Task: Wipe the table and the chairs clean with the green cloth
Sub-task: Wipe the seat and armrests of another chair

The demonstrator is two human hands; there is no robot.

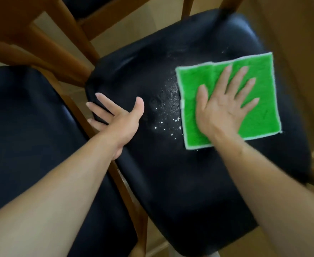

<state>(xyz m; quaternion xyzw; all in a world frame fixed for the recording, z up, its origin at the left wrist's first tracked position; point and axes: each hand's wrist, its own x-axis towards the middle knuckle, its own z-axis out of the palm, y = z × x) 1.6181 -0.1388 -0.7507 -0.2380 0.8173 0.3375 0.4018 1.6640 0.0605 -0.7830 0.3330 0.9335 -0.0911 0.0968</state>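
Note:
A green cloth (198, 86) lies flat on the black padded seat of a wooden chair (180, 173). My right hand (224, 106) presses on the cloth with fingers spread and straight. White crumbs and specks (168, 115) dot the seat just left of the cloth. My left hand (115, 117) hovers open at the seat's left edge, palm turned toward the crumbs, fingers straight.
A second black-seated chair (26, 127) stands close on the left, its wooden frame (126, 188) running between the two seats. Brown wooden legs and rails (47, 43) cross the upper left. Light wood floor (134, 28) shows behind.

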